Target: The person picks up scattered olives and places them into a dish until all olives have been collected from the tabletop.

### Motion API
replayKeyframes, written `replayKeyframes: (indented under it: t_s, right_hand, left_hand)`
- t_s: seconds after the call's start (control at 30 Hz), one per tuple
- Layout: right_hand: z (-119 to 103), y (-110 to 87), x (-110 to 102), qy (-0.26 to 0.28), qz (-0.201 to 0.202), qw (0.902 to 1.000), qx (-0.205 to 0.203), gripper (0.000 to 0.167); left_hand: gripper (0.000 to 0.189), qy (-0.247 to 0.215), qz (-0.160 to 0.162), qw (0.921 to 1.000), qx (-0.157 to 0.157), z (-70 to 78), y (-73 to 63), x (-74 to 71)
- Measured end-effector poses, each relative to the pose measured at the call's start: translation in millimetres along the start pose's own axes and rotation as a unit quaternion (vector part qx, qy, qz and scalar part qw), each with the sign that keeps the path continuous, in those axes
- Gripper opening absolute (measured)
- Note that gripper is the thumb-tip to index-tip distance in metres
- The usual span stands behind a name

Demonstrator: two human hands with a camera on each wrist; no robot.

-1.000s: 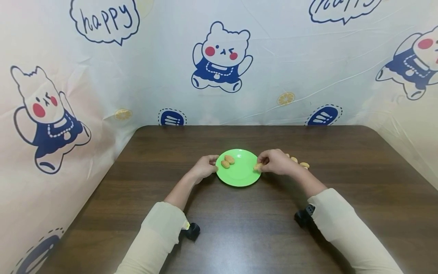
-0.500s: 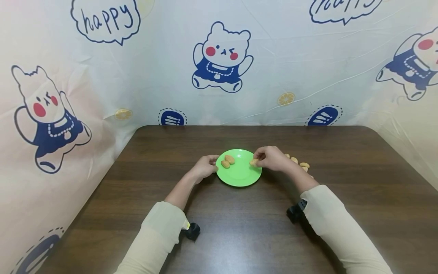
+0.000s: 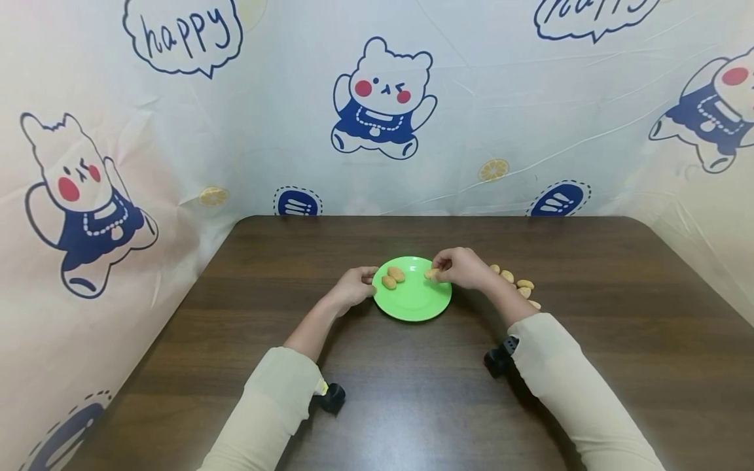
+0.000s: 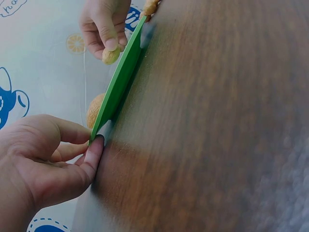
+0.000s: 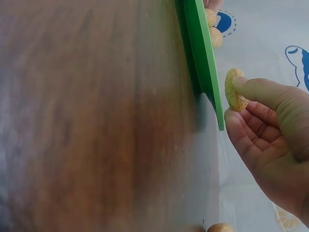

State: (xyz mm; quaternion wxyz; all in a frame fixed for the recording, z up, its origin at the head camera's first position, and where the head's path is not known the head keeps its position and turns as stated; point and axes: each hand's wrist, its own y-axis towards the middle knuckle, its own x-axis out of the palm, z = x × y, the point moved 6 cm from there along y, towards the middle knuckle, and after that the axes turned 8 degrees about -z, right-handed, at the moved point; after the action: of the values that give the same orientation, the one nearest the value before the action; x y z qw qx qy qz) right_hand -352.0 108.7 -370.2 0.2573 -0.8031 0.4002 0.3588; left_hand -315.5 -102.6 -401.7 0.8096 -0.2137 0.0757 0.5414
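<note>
A round green plate (image 3: 412,302) lies on the table. My left hand (image 3: 353,288) pinches its left rim, with the thumb and fingers on either side of the edge in the left wrist view. Two unshelled peanuts (image 3: 396,274) sit side by side on the plate's left half. Over the right part of the plate, my right hand (image 3: 466,269) holds another peanut (image 5: 235,91) between thumb and fingers. In the right wrist view this peanut stands just above the plate's surface.
Several more peanuts (image 3: 524,292) are scattered on the brown wooden table (image 3: 412,392), partly behind the right forearm. A patterned cloth (image 3: 265,118) hangs at the table's back and sides. Each wrist carries a small black camera (image 3: 334,398).
My right hand has moved left and slightly back with the peanut, from the plate's right rim to farther inside it. The left hand stays at the rim.
</note>
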Motion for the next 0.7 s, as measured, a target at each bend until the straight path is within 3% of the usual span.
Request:
replayKeyframes:
  t_s: [0.7]
  right_hand:
    - [-10, 18.4, 6, 0.015, 0.001, 0.9998, 0.011, 0.019]
  left_hand:
    - [0.057, 0.002, 0.004, 1.0, 0.007, 0.6, -0.1, 0.0]
